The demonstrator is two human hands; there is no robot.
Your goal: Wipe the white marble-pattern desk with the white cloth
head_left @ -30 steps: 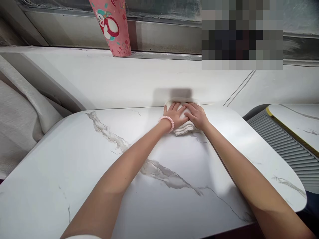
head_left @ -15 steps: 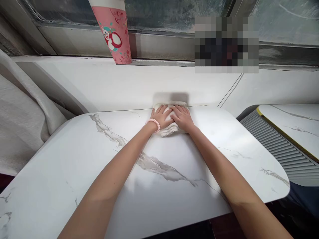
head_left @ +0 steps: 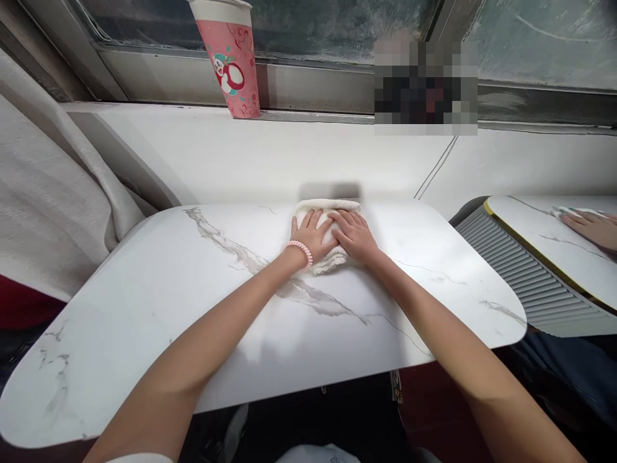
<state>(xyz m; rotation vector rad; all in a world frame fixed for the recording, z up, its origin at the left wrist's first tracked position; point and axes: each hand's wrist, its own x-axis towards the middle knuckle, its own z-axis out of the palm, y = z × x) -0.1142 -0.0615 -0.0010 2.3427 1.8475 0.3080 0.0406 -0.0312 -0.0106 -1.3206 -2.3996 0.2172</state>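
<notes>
A folded white cloth [head_left: 332,260] lies on the white marble-patterned table [head_left: 144,302], close to its back edge by the wall. My left hand [head_left: 312,235] rests flat on the cloth's left part, fingers spread, with a pink coil band around the wrist. Beside it, my right hand [head_left: 355,235] presses on the cloth's right part, its fingers stretched out toward the wall. The two thumbs nearly meet over the cloth. Neither hand is wrapped around it; both are open.
A pink patterned paper cup [head_left: 234,71] stands on the window ledge. A pale curtain [head_left: 58,173] hangs at the left. At the right, another person's hand [head_left: 590,228] is on a cloth over a second marble-patterned table [head_left: 520,222] with a ribbed side.
My hands and the cloth have shifted slightly toward me, away from the wall. The view has moved a little, and another person's hand with a cloth has come into sight at the right.
</notes>
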